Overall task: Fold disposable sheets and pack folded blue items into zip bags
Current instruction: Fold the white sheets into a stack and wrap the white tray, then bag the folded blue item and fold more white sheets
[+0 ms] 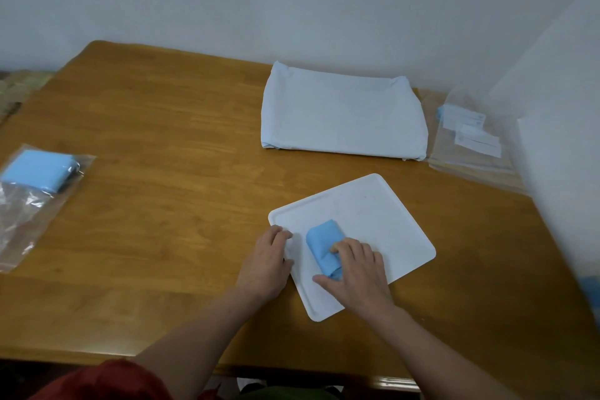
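Observation:
A small folded blue sheet (321,242) lies on a white tray (383,221) near the table's front. My right hand (357,273) covers its near end, fingers curled over the top and thumb along its near side. My left hand (268,261) grips the tray's left rim, fingers curled over the edge. A clear zip bag (29,204) at the far left of the table holds another folded blue item (37,170). A folded pale white sheet stack (341,117) rests at the back of the table.
A pile of flat clear zip bags (470,146) with white labels lies at the right, against the wall. The wooden table (162,156) meets the wall at the back and right. A blurred white surface (565,146) fills the right edge of view.

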